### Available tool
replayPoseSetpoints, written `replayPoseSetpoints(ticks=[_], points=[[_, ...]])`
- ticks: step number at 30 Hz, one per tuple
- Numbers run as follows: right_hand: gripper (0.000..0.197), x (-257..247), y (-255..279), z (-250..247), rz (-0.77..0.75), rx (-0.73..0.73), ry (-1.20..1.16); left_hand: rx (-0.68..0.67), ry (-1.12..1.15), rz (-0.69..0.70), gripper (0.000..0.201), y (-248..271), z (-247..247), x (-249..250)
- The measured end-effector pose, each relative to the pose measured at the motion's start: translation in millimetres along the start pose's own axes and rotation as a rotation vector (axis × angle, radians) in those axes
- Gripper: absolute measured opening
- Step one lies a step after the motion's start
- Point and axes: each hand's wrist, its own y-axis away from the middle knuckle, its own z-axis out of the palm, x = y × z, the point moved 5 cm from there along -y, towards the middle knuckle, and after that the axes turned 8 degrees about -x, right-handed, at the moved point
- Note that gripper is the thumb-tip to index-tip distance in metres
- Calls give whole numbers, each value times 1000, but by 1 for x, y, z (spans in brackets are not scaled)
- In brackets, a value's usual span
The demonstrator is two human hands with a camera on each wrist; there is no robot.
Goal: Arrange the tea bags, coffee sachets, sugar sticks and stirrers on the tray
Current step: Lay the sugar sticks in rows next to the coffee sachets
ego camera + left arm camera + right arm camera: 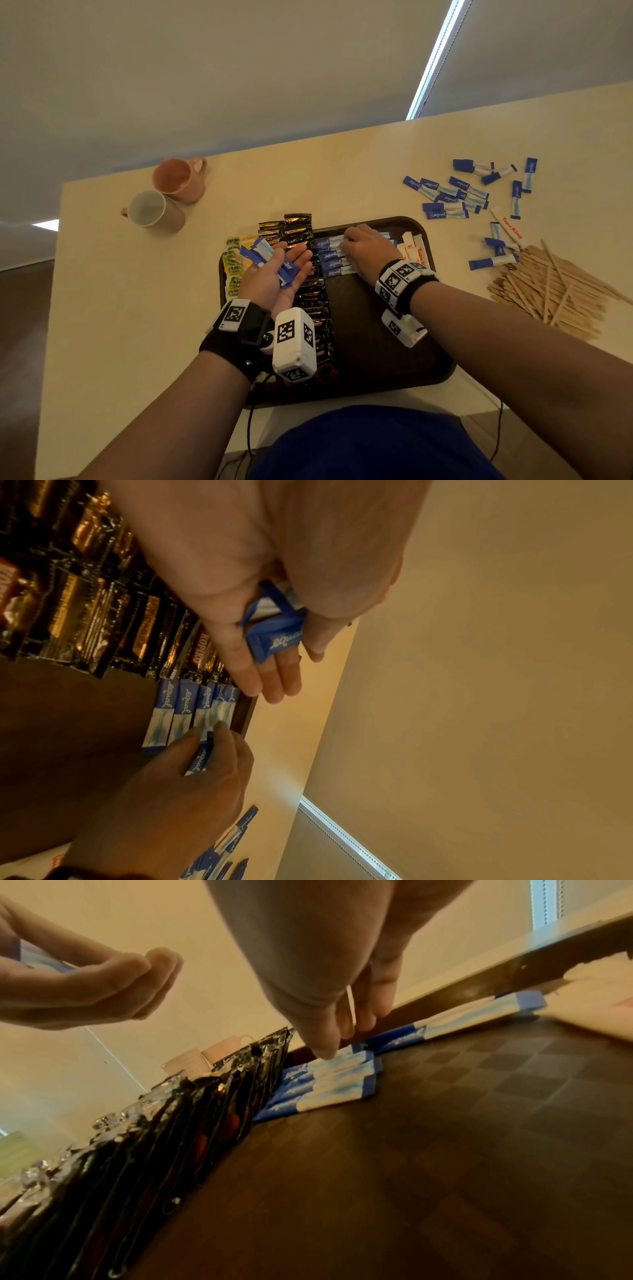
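Note:
A dark brown tray holds green and yellow tea bags at its left edge, then a column of black coffee sachets, then a short row of blue sugar sticks. White sugar sticks lie at its far right corner. My left hand hovers palm up over the coffee sachets, the thumb holding several blue sticks against the palm. My right hand reaches down at the far end of the blue row, thumb and fingers pinching one blue stick low on the tray.
Loose blue sticks are scattered on the cream table right of the tray, with a heap of wooden stirrers nearer me. Two pink mugs lie on their sides at the far left. The table's back edge is close behind the tray.

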Motion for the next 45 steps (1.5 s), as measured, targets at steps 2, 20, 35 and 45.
replayPoseSetpoints(ticks=[2,20,35,45], points=[[31,-2,-2,2,-7,-36,44,4,-10,8,16,0,0,0],[65,-6,5,0,-12,-152,240,-22,35,-17,14,3,5,0],[22,-63,28,-123,-182,40,-638,-465,-352,-174,27,48,32,-2],[7,-58,48,-119,-44,53,-786,-476,-395,-186,36,59,16,8]])
